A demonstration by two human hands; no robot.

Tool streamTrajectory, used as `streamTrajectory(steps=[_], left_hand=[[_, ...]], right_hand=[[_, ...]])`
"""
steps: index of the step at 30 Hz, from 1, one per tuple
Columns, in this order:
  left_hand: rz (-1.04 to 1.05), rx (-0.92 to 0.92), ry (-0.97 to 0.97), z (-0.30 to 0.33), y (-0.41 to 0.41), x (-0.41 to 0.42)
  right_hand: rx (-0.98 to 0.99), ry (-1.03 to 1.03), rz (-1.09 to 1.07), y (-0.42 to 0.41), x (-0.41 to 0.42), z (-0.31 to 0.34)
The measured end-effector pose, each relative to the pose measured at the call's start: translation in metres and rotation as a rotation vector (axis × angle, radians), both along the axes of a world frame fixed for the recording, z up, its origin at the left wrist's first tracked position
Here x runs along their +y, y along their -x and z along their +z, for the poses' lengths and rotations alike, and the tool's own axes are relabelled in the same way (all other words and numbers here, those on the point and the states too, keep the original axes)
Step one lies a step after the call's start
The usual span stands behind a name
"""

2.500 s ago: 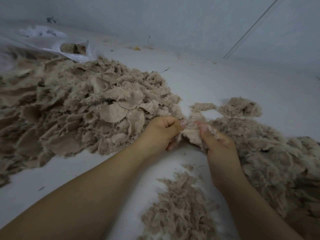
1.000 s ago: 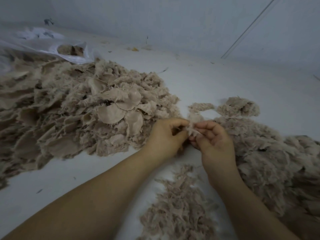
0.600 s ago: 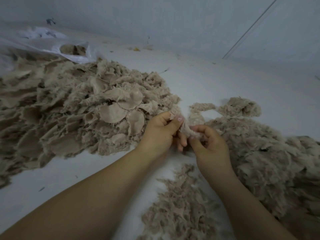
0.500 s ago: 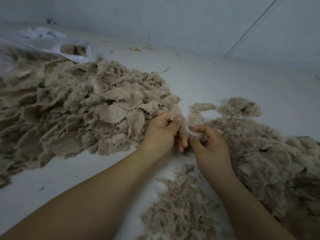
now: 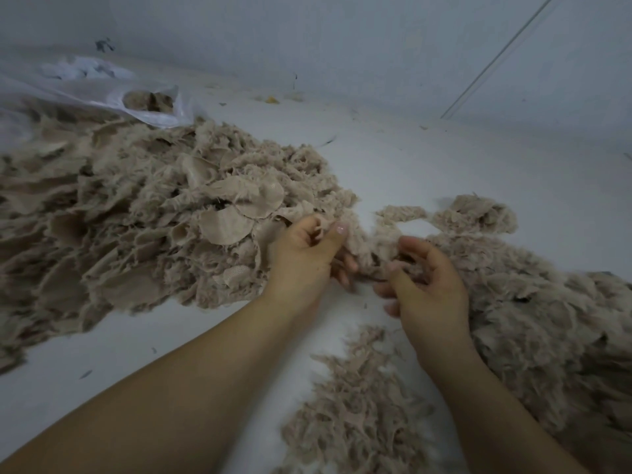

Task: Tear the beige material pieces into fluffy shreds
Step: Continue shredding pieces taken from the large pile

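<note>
A big heap of beige material pieces [image 5: 143,213] covers the left of the white surface, with round flat discs [image 5: 224,225] on its near slope. My left hand [image 5: 304,254] pinches a fluffy beige tuft [image 5: 364,246] between thumb and fingers. My right hand [image 5: 424,282] is just right of it, fingers curled around the tuft's other end, slightly blurred. A pile of fluffy shreds [image 5: 533,302] spreads to the right, and a smaller pile of shreds [image 5: 355,405] lies in front between my forearms.
A clear plastic bag [image 5: 102,94] with some beige pieces inside lies at the back left. A pale wall [image 5: 342,46] rises behind the white surface [image 5: 427,165]. Small scraps dot the surface near the wall.
My hands have drawn apart, stretching the tuft between them. The right hand dropped lower and to the right, its fingers loosened; the left hand kept its place.
</note>
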State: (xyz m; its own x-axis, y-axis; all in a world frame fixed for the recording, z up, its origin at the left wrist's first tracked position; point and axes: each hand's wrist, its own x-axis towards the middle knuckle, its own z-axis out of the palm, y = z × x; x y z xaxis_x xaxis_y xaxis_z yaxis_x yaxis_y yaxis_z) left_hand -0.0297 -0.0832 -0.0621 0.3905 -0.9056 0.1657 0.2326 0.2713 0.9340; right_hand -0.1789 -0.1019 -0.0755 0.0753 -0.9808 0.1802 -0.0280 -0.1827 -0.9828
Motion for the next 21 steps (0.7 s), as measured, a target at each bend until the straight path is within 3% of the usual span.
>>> streamTrajectory(steps=[7,14,21], left_hand=[[0.072,-0.336,0.16,0.0,0.009,0.0],[-0.11,-0.354,0.218,-0.003,0.011,0.007],[-0.221,-0.37,0.113,-0.003,0.01,0.009]], right_hand=[[-0.128,-0.099,0.166,0.0,0.004,0.006],[-0.345,-0.145,0.163,0.004,-0.003,0.008],[-0.341,-0.098,0.027,0.007,-0.007,0.005]])
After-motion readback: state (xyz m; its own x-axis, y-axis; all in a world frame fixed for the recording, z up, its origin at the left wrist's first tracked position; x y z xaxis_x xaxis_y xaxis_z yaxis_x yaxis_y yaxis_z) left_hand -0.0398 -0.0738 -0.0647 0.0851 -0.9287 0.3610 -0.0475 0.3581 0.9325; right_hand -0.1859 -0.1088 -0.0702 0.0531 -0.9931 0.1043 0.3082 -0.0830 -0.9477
